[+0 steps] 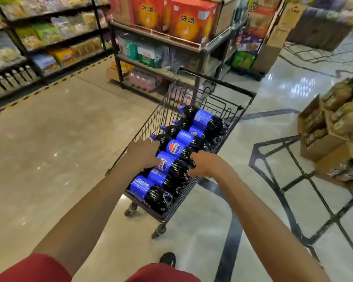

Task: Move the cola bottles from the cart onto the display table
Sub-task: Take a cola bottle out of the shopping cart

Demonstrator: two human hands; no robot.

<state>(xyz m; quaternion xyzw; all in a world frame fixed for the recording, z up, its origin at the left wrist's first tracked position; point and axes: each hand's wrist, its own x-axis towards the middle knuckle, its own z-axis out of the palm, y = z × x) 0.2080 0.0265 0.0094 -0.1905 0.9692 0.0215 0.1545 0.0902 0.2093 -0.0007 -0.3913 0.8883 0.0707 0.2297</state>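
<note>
A head-worn camera looks down at a person's two bare arms reaching into a wire cart (157,121) on a shop floor. The cart is full of cola bottles (204,119), dark with blue labels. All of them lie on their sides, packed in a row from near to far.

Each bottle's long axis runs across the cart, with the cap to the left and slightly far, and the base to the right. The hands bracket one middle bottle (166,164) along that axis.

The left hand (144,153) lies over its neck end, back of the hand up. Its fingers are hidden beneath, so I cannot tell whether they grip. The right hand (202,165) is at the base end, with its fingers curled against the dark base.

Both hands are about equally close, one at each end. The lift likely has to go straight up, clear of the bottles touching it on the near and far sides.

A stand of boxed goods (334,123) is at the right. Which surface is the display table is unclear.
</note>
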